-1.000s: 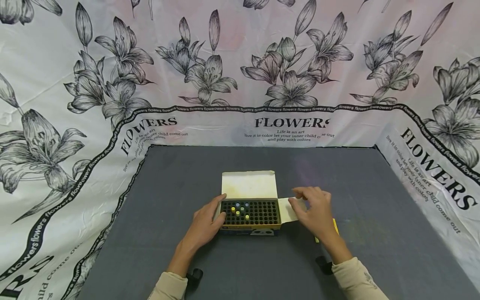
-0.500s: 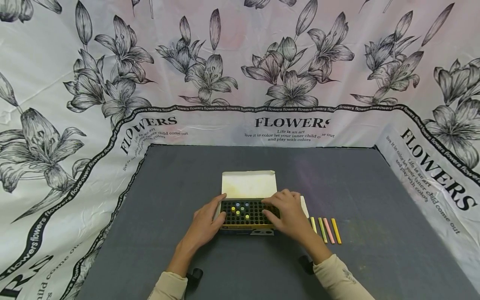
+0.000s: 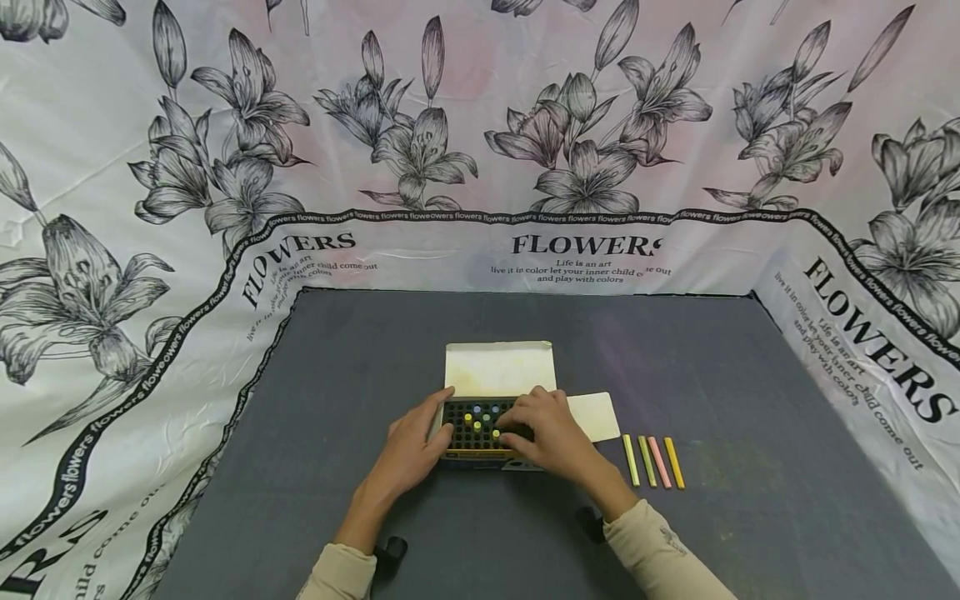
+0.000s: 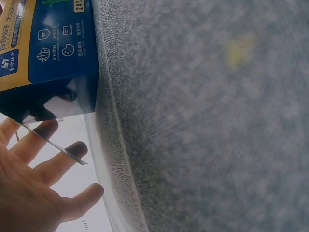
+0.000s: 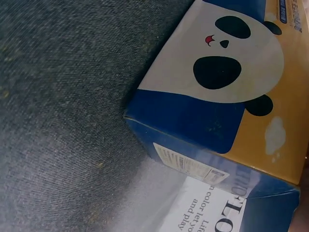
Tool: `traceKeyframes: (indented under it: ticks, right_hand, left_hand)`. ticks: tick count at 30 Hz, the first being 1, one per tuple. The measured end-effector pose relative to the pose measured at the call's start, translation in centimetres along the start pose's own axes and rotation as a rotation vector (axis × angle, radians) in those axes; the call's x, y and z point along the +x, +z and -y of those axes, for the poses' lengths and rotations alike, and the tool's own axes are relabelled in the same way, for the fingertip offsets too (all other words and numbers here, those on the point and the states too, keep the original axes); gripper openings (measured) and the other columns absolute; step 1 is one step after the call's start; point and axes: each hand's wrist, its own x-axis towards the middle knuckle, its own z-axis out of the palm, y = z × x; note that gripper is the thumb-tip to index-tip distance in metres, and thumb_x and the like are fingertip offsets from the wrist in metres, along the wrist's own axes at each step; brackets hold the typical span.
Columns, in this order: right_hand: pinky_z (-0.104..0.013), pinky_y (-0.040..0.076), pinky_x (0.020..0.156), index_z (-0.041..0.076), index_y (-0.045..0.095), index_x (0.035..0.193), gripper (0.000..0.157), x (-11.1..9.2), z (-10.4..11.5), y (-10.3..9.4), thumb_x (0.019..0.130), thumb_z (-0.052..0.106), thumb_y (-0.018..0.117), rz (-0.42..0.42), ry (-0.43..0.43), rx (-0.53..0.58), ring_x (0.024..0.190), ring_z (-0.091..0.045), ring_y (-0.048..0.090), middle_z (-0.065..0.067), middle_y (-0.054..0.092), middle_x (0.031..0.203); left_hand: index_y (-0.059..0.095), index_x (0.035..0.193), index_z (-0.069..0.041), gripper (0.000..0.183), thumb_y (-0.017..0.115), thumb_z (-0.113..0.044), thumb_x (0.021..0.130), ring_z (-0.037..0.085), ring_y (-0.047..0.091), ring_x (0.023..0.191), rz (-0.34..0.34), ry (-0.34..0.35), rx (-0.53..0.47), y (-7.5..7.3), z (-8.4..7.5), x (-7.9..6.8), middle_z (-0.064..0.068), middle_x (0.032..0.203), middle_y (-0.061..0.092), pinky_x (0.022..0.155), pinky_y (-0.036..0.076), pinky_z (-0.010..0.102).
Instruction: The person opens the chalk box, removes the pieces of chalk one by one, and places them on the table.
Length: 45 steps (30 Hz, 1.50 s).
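An open cardboard box (image 3: 471, 455) holds a dark grid of holes with several chalk sticks upright in it, some yellow, some blue or green. My left hand (image 3: 408, 442) rests at the box's left end, index finger at the back corner and thumb over the left edge. In the left wrist view its other fingers (image 4: 58, 166) are spread and fairly straight beside a thin flap (image 4: 63, 151). My right hand (image 3: 551, 429) reaches over the grid's right half, thumb and index fingertips apart, right beside a yellow chalk stick (image 3: 496, 434).
Several chalk sticks lie side by side right of the box, including a pink one (image 3: 660, 462) and an orange-yellow one (image 3: 675, 462). The raised lid (image 3: 498, 369) stands behind, and a side flap (image 3: 594, 417) extends right. Flower-printed sheeting (image 3: 570, 250) borders the grey table (image 3: 375, 350).
My right hand has moved left from the side flap to the yellow chalk in the grid, uncovering the flap and the loose chalk sticks. My left hand has stayed at the box's left end.
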Motion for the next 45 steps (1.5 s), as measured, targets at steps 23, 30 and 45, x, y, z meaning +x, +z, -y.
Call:
traceKeyframes:
  ticks: [23, 30, 45]
  right_hand:
    - [-0.035, 0.027, 0.079, 0.023, 0.079, 0.101, 0.014, 0.08, -0.22, 0.37, 0.086, 0.023, 0.081, -0.049, -0.052, 0.088, 0.08, -0.009, 0.047, 0.008, 0.071, 0.094]
    - [-0.039, 0.03, 0.083, 0.02, 0.079, 0.104, 0.017, 0.03, -0.17, 0.36, 0.087, 0.02, 0.081, -0.091, -0.063, 0.183, 0.08, -0.007, 0.05, 0.01, 0.073, 0.094]
    - [-0.039, 0.031, 0.085, 0.016, 0.077, 0.105, 0.018, -0.19, 0.16, 0.25, 0.087, 0.018, 0.08, -0.102, -0.026, 0.255, 0.076, -0.004, 0.048, 0.009, 0.07, 0.09]
  left_hand:
    - [0.04, 0.157, -0.031, 0.055, 0.053, -0.028, 0.104, 0.011, 0.046, 0.068, -0.003, 0.002, 0.001, 0.14, 0.18, -0.01, -0.006, 0.079, 0.053, 0.093, 0.038, 0.051]
    - [0.04, 0.157, -0.031, 0.055, 0.053, -0.027, 0.103, 0.01, 0.046, 0.067, -0.009, 0.014, 0.005, 0.18, 0.3, 0.03, -0.006, 0.079, 0.053, 0.089, 0.039, 0.048]
    - [0.039, 0.157, -0.031, 0.056, 0.053, -0.027, 0.103, 0.011, 0.044, 0.064, -0.005, 0.019, -0.003, 0.09, 0.22, 0.04, -0.005, 0.075, 0.051, 0.083, 0.039, 0.043]
